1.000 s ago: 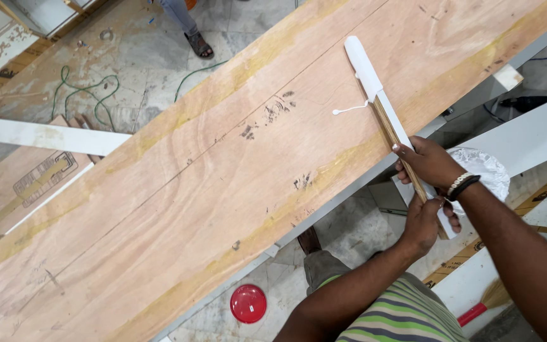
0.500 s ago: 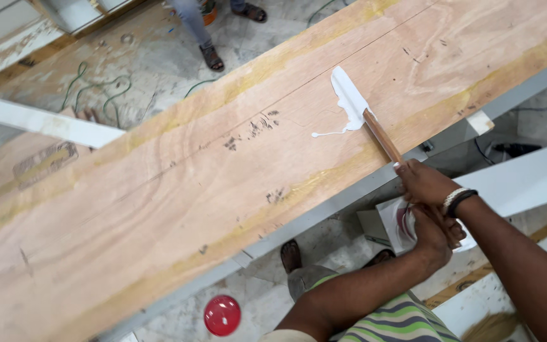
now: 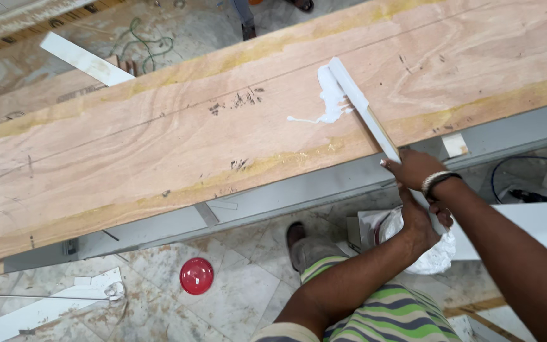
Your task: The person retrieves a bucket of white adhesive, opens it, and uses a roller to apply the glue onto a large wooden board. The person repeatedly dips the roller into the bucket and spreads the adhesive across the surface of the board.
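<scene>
Both your hands, right hand and left hand, closed on one glue-coated stick; one white glue blob on one plywood board.

We are seeing a pinkish-tan board showing wavy grain, yellowish bands running along its edges and dark scribbles. White paste is glistening on it, coating a white stick. A red lid is lying on mottled beige floor. Green, yellow and purple stripes are patterning our shirt. A black-and-white band is circling our wrist.
</scene>
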